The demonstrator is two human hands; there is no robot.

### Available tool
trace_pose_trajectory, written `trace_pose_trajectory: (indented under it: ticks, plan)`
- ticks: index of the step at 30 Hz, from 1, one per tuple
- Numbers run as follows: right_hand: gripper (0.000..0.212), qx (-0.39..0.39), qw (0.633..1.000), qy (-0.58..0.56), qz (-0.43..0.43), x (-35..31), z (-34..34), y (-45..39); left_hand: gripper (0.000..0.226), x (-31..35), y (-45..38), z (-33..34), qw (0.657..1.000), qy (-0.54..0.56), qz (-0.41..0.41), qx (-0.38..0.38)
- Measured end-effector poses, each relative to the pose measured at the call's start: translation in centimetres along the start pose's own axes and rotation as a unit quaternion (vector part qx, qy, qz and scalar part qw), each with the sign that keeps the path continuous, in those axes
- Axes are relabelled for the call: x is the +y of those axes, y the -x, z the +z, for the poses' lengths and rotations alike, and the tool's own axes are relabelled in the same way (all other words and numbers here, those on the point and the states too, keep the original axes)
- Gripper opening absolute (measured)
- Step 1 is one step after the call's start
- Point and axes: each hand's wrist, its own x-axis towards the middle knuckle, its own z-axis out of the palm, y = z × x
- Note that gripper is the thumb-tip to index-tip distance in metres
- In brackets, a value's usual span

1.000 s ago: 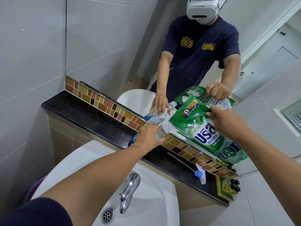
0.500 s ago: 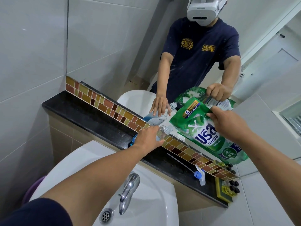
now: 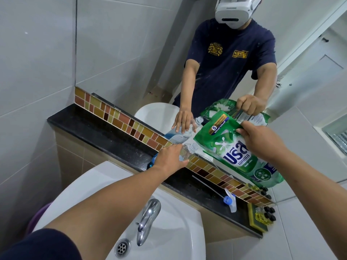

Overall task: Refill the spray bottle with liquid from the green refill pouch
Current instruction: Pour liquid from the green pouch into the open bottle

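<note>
A clear spray bottle (image 3: 188, 150) without its top stands on the black ledge (image 3: 105, 135), its open neck showing. My left hand (image 3: 170, 158) grips the bottle's body. The green refill pouch (image 3: 232, 149) is held above the ledge, tilted, with its lower left corner close to the bottle's neck. My right hand (image 3: 261, 140) pinches the pouch at its upper edge. No liquid stream is visible. The bottle's spray head (image 3: 230, 201) with its long dip tube lies on the ledge to the right.
A white sink (image 3: 169, 231) with a chrome tap (image 3: 148, 216) is below the ledge. A mirror behind reflects the person and the objects. Small dark-capped bottles (image 3: 266, 215) on a yellow sponge sit at the ledge's right end. A mosaic tile strip (image 3: 116, 117) backs the ledge.
The pouch has shifted slightly, its lower corner drawing a little nearer the bottle's neck. My left hand stays on the bottle.
</note>
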Motion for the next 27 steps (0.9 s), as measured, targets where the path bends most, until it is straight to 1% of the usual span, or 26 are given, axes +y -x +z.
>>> trace_pose_trajectory:
  ticks: [9,15,27]
  plan:
    - [0.03,-0.003,1.0,0.011,0.003,-0.1,-0.2,-0.1,0.06,0.1,0.0,0.2,1.0,-0.001,0.003,-0.001]
    - [0.03,-0.002,1.0,0.007,0.0,-0.1,-0.4,0.0,0.064,0.0,-0.1,0.2,1.0,-0.003,0.002,-0.005]
    - [0.036,0.014,1.0,0.015,-0.012,-0.2,-1.1,0.1,0.062,0.2,-0.2,0.3,1.0,-0.006,0.0,-0.014]
